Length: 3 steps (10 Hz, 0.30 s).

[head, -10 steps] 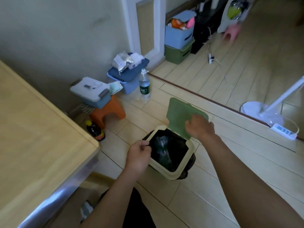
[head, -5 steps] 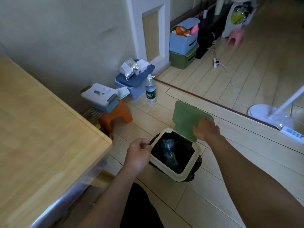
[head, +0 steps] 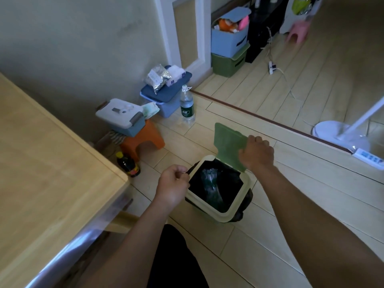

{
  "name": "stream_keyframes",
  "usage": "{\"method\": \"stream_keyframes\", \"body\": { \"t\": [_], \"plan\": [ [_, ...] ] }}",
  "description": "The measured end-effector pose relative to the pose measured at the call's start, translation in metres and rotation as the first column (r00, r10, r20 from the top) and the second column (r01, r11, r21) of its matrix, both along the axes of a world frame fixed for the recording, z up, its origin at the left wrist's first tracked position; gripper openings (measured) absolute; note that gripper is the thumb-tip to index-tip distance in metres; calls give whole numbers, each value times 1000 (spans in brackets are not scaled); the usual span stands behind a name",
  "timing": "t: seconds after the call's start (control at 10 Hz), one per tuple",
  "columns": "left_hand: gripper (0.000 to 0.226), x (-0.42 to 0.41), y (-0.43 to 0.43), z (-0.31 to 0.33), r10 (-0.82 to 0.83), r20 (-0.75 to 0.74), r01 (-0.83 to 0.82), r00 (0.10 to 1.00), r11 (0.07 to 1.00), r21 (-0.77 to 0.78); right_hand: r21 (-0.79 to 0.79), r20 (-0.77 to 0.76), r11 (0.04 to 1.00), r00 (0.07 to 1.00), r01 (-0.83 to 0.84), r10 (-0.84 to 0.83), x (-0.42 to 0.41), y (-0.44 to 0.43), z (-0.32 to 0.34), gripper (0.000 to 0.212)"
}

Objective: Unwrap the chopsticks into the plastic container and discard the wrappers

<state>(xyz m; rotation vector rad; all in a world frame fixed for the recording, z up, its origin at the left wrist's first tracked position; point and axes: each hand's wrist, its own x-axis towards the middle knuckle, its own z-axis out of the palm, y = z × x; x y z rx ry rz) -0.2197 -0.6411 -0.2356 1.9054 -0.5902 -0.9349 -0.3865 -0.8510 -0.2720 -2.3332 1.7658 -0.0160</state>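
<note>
A small cream bin (head: 220, 215) is seen standing on the pale wood floor (head: 270, 235), and its green lid (head: 226, 142) is held raised at the far side of the bin. The lid's right edge is clasped by the right hand (head: 256, 153); its grip is closed on that edge, with the fingers curled over it. The left hand (head: 172, 186) is held just at the bin's near-left rim, its fingers curled into a tight grip; whether anything thin is pinched inside cannot be told. The bin is lined with a black bag (head: 233, 183), and crumpled clear wrapping (head: 211, 182) is seen lying inside it, in the middle of the opening.

To the left of the bin the corner of a light wooden counter (head: 41, 163) is seen. Between the counter and the bin a dark bottle (head: 128, 165) with a yellow cap is stood on the floor. Beyond the bin to the left an orange stool (head: 145, 138) is placed, and a clear water bottle (head: 187, 104) is stood further back.
</note>
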Motion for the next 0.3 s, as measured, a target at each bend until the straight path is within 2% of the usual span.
{"method": "stream_keyframes", "body": {
  "t": [0.1, 0.2, 0.3],
  "plan": [
    [18, -2, 1, 0, 9, -9, -9, 1000, 1000, -10, -104, -1, 992, 998, -66, 66, 4, 43, -10, 36],
    [18, -7, 7, 4, -1, -3, 1, 1000, 1000, -15, -44, 32, 982, 982, -184, 186, 7, 93, -37, 34],
    [18, -9, 11, 5, 7, 32, -7, 999, 1000, -10, 345, 139, 903, 965, -257, 221, 10, 121, -66, 36]
  ]
}}
